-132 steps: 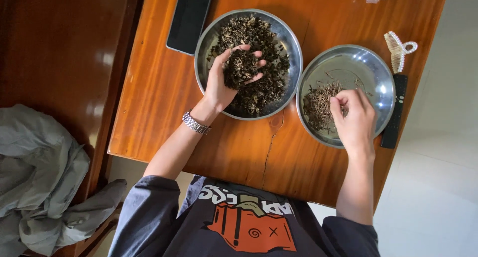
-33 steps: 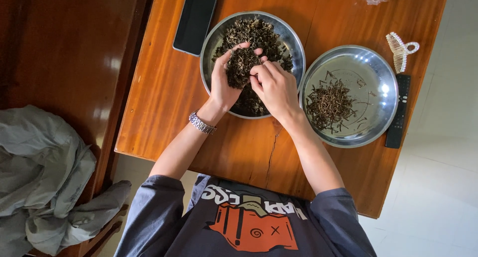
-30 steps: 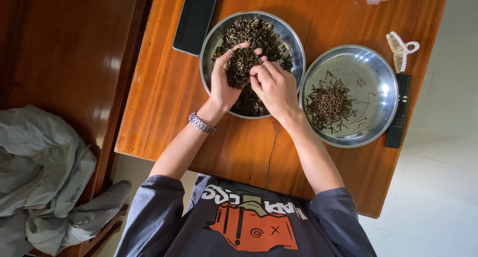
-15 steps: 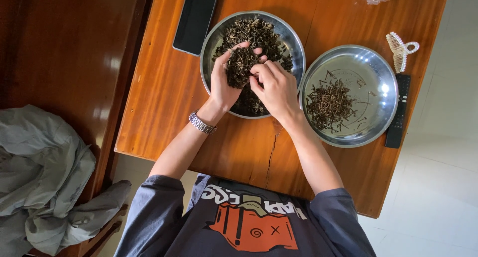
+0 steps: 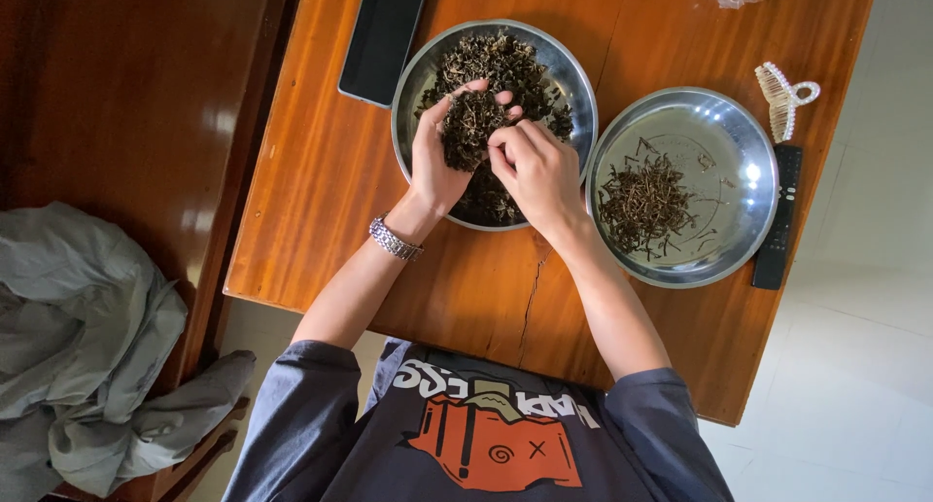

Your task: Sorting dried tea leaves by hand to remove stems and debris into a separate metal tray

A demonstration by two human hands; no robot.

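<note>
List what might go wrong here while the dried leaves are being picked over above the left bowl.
The left hand cups a loose heap of dried leaves over the left bowl; bits may spill onto the phone nearby. The right bowl sits close to the table edge beside a remote, so a nudge from the right hand might shift it.

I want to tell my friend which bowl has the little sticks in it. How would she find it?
Start at the orange-brown wooden table, where two round metal bowls sit side by side. The right bowl lies next to a black remote and a white hair clip. It is mostly bare shiny metal with a small heap of thin brown sticks, while the left bowl is full of dark crumpled leaves.
</note>
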